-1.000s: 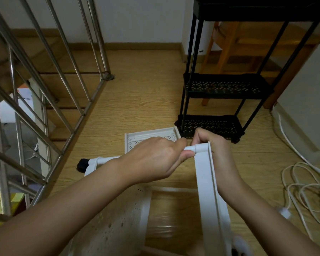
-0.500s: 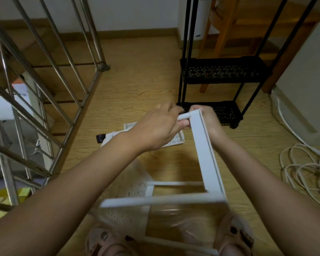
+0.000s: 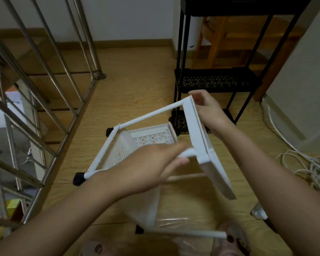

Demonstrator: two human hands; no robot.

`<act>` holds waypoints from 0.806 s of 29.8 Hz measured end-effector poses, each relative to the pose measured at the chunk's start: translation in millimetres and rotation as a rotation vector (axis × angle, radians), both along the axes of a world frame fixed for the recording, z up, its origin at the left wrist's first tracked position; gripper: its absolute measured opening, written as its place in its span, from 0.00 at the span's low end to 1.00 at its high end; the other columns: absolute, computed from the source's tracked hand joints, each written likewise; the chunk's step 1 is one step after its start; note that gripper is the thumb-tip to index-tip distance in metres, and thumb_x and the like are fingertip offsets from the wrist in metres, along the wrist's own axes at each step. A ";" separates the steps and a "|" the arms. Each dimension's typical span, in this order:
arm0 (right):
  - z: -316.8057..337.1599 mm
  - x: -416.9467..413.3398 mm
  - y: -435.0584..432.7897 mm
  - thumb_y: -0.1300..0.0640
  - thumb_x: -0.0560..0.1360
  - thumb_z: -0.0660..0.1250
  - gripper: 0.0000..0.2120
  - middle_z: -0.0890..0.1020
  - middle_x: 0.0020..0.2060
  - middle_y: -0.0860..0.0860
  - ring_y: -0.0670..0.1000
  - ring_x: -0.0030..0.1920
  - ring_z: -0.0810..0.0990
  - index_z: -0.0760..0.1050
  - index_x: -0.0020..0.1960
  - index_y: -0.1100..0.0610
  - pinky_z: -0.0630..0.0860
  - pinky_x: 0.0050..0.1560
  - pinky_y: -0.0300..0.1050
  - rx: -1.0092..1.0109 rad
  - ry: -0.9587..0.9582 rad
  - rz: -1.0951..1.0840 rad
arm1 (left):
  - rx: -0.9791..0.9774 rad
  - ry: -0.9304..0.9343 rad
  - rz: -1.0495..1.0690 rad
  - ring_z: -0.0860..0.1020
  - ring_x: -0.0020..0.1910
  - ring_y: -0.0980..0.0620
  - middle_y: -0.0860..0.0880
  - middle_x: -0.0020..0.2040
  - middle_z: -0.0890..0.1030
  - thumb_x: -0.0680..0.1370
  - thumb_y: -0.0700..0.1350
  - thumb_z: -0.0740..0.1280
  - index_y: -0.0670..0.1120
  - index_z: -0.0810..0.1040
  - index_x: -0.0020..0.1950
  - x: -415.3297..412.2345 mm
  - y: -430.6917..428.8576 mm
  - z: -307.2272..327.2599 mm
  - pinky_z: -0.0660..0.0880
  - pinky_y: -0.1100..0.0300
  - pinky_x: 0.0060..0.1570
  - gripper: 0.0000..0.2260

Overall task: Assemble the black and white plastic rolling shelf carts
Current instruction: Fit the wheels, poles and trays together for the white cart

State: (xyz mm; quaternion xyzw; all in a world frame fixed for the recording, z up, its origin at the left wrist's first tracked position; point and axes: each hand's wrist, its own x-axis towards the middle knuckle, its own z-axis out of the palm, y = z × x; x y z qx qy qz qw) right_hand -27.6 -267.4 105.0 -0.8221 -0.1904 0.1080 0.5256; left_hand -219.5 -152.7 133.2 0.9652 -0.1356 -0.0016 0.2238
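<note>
The white cart lies on its side on the wooden floor, half built. Its right-hand white shelf tray [image 3: 196,130] is tilted up on edge, and my right hand [image 3: 209,111] pinches its far corner where a long white pole [image 3: 151,114] plugs in. My left hand [image 3: 148,169], blurred, grips a nearer white pole [image 3: 188,153] right at the tray's lower corner. At the cart's left end is a perforated white shelf [image 3: 118,154] with black casters [image 3: 79,179]. A loose white tray [image 3: 153,138] lies flat on the floor beneath. The black cart [image 3: 214,80] stands upright behind.
A steel stair railing [image 3: 50,100] runs along the left with a drop beyond it. White cables [image 3: 310,167] are coiled on the floor at right. A wooden chair [image 3: 218,43] stands behind the black cart. My slippered feet [image 3: 235,237] and clear plastic wrap are at the bottom.
My left hand has left the far pole and come back to the nearer pole at the tray's lower corner. The right hand stays on the far corner. The camera has tilted up a little.
</note>
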 end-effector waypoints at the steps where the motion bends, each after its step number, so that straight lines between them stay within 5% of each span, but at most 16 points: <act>1: 0.1 -2.2 -4.1 0.56 0.78 0.63 0.16 0.71 0.64 0.48 0.45 0.61 0.71 0.71 0.65 0.48 0.70 0.61 0.42 -0.032 -0.054 0.011 | -0.049 -0.016 0.055 0.73 0.37 0.64 0.60 0.37 0.73 0.81 0.55 0.53 0.61 0.66 0.63 4.1 8.6 -1.0 0.65 0.68 0.35 0.11; 3: 0.5 -15.4 -10.1 0.54 0.79 0.61 0.17 0.67 0.66 0.44 0.40 0.63 0.66 0.69 0.67 0.47 0.63 0.64 0.39 -0.073 -0.130 0.093 | -0.112 -0.065 0.161 0.73 0.36 0.65 0.59 0.34 0.73 0.81 0.53 0.54 0.62 0.66 0.58 16.3 26.5 -3.5 0.63 0.69 0.33 0.07; 5: -10.5 -31.1 -13.5 0.47 0.80 0.59 0.12 0.72 0.60 0.44 0.40 0.57 0.72 0.74 0.60 0.47 0.68 0.64 0.42 -0.057 -0.126 0.175 | -0.129 -0.067 0.249 0.73 0.35 0.63 0.56 0.35 0.75 0.82 0.52 0.54 0.59 0.67 0.55 27.1 39.8 -8.1 0.65 0.63 0.33 0.05; 7: -19.0 -45.0 -15.8 0.36 0.75 0.59 0.17 0.76 0.52 0.47 0.44 0.52 0.76 0.75 0.51 0.48 0.74 0.58 0.48 0.030 -0.049 0.260 | -0.129 -0.074 0.317 0.75 0.37 0.56 0.52 0.38 0.78 0.82 0.52 0.55 0.55 0.70 0.56 32.7 48.3 -12.5 0.70 0.54 0.37 0.07; 9: -27.6 -49.3 -17.8 0.31 0.67 0.65 0.22 0.76 0.47 0.46 0.44 0.47 0.76 0.73 0.48 0.48 0.74 0.49 0.43 0.004 -0.030 0.339 | -0.134 -0.095 0.339 0.76 0.37 0.53 0.51 0.38 0.78 0.82 0.52 0.55 0.53 0.72 0.56 33.4 51.5 -14.4 0.71 0.52 0.40 0.09; 13: -49.1 -49.1 -19.7 0.42 0.62 0.77 0.27 0.69 0.49 0.40 0.42 0.45 0.72 0.67 0.52 0.49 0.70 0.43 0.35 -0.202 -0.209 0.295 | -0.112 -0.105 0.318 0.73 0.34 0.58 0.54 0.34 0.76 0.81 0.53 0.55 0.55 0.73 0.55 31.2 50.1 -14.6 0.64 0.65 0.32 0.08; 20: -72.4 -35.4 -30.7 0.42 0.62 0.77 0.25 0.79 0.46 0.49 0.50 0.46 0.76 0.76 0.52 0.54 0.75 0.46 0.48 -0.519 -0.139 0.570 | -0.168 -0.102 0.350 0.73 0.33 0.58 0.52 0.31 0.74 0.81 0.56 0.51 0.54 0.73 0.49 30.7 53.0 -16.8 0.63 0.64 0.31 0.13; 22: -77.4 -35.5 -31.5 0.50 0.69 0.74 0.15 0.81 0.45 0.51 0.50 0.45 0.78 0.79 0.51 0.56 0.76 0.48 0.52 -0.474 -0.184 0.572 | -0.195 -0.093 0.352 0.74 0.34 0.55 0.48 0.34 0.76 0.81 0.56 0.50 0.54 0.74 0.48 29.9 55.5 -16.2 0.67 0.59 0.34 0.15; 24: -72.4 -37.8 -31.8 0.53 0.73 0.71 0.09 0.82 0.45 0.51 0.51 0.46 0.79 0.78 0.49 0.57 0.76 0.49 0.52 -0.294 -0.148 0.543 | -0.174 -0.066 0.331 0.74 0.35 0.58 0.50 0.34 0.75 0.82 0.54 0.51 0.52 0.74 0.47 28.6 55.9 -16.2 0.66 0.64 0.34 0.14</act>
